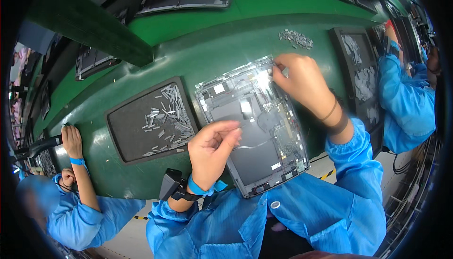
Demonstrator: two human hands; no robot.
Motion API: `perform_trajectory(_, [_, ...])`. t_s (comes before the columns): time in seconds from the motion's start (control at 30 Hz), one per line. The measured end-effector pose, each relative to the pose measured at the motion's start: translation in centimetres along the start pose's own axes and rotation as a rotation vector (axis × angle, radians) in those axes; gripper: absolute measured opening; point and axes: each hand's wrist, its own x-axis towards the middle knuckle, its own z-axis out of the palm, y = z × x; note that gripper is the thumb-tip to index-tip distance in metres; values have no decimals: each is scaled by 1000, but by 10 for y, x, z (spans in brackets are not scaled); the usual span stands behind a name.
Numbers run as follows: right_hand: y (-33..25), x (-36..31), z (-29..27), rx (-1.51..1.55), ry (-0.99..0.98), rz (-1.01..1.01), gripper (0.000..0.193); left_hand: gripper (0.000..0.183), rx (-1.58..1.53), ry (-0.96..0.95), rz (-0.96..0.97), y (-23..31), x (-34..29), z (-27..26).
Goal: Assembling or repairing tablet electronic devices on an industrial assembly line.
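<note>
An opened tablet-like device (250,169) lies tilted on the green bench in front of me, its dark inner panel and circuit board exposed. At its far right corner, my right hand (302,77) is closed in a pinch at the edge; the fingers hide whatever is between them. My left hand (210,150) hovers over the device's left side, thumb and forefinger brought together. Anything in that pinch is too small to make out. A thin pale cable (257,146) crosses the panel just right of the left fingertips.
Left of the device sits a dark tray (130,134) with many small grey strips. Small grey pieces (296,38) lie heaped beyond my right hand, and another tray (339,46) stands farther right. Co-workers in blue flank me. A green post (89,20) rises at the left.
</note>
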Motion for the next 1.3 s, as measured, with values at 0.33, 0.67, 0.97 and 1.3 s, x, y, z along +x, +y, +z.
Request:
perform_trajectory(0.33, [5, -5, 8, 7, 91, -27, 11, 16, -27, 49, -23, 2, 5, 2])
perform_trajectory(0.67, [-55, -40, -25, 650, -50, -92, 16, 22, -242, -61, 37, 21, 15, 21])
perform_trajectory(0.97, [-58, -56, -5, 1429, -40, 117, 14, 30, -300, -79, 109, 23, 19, 43])
perform_trajectory(1.3, [-2, -8, -20, 587, 106, -92, 12, 16, 231, -129, 146, 38, 59, 29])
